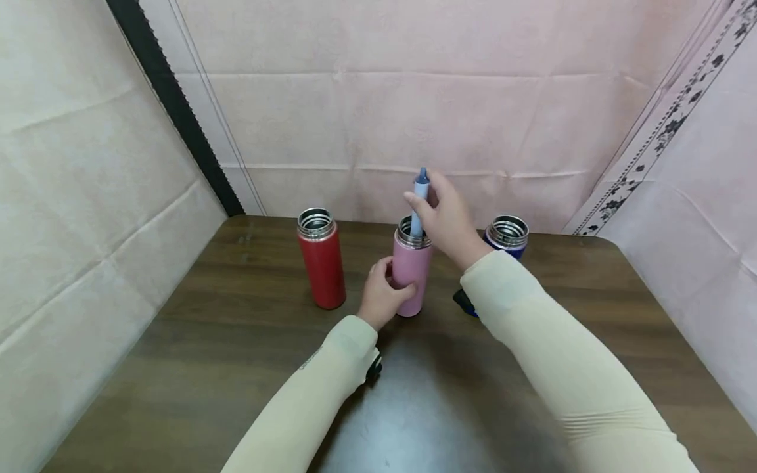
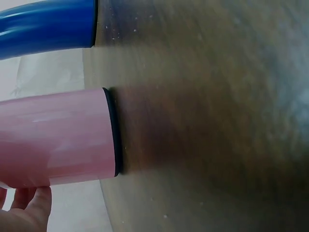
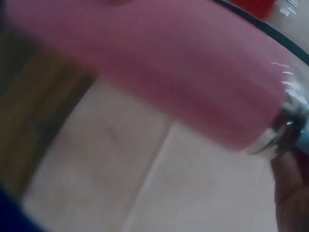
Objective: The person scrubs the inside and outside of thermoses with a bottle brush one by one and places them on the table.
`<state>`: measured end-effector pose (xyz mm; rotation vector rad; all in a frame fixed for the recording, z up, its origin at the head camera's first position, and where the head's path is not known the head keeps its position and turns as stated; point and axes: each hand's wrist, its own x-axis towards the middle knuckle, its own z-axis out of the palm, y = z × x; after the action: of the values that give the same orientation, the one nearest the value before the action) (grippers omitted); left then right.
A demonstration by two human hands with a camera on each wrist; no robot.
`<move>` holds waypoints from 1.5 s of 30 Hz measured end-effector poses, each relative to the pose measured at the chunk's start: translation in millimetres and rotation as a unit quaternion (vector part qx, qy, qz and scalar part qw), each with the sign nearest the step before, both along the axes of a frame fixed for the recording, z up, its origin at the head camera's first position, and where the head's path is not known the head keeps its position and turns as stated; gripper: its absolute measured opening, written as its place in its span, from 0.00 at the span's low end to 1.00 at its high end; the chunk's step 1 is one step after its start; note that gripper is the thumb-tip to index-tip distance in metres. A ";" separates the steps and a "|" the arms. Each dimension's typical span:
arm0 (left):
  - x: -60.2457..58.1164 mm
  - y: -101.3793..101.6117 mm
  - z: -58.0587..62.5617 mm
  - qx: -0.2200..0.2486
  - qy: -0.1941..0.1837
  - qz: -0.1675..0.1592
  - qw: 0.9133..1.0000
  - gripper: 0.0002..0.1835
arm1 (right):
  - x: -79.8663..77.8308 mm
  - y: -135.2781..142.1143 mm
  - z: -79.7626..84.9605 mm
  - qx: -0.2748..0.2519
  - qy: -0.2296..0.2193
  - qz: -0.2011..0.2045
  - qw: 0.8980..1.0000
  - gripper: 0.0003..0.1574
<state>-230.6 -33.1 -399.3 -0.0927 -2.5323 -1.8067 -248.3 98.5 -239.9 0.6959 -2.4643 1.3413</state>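
Note:
A pink bottle (image 1: 409, 276) with an uncapped metal mouth stands upright on the table, and my left hand (image 1: 381, 293) grips its body low down. Above it, my right hand (image 1: 445, 213) pinches a light-blue stick (image 1: 420, 190) with a darker blue end between thumb and fingers. The stick's lower part is inside the bottle's mouth and hidden there. In the left wrist view the pink bottle (image 2: 58, 137) shows its dark base on the wood, with fingertips (image 2: 38, 205) against its side. The right wrist view is blurred; fingers (image 3: 292, 188) show by the metal mouth.
An uncapped red bottle (image 1: 324, 269) stands to the left. To the right, an uncapped blue bottle (image 1: 506, 238) is partly covered by my right forearm. The brown wooden table (image 1: 177, 368) meets pale cloth walls (image 1: 414, 118) at its back and sides.

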 end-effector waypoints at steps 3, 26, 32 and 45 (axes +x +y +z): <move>-0.5 1.5 -0.7 -0.004 0.002 -0.012 1.000 0.37 | 0.4 0.6 -7.8 0.002 0.001 -0.012 1.000 0.15; 0.3 4.0 -2.4 -0.020 0.003 -0.006 1.000 0.38 | 18.7 12.1 -13.3 -0.137 0.008 -0.070 0.988 0.15; 6.8 -0.6 -0.8 -0.027 0.027 -0.010 0.999 0.38 | 26.7 22.2 -3.2 -0.208 -0.008 -0.072 0.975 0.15; 17.0 -17.4 -0.2 -0.075 0.076 -0.017 0.994 0.40 | 44.0 45.2 23.1 -0.346 -0.024 -0.068 0.935 0.07</move>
<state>-213.6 -50.5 -399.5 -0.2690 -2.5670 -1.5528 -204.3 143.7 -216.8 0.3095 -1.8090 2.0021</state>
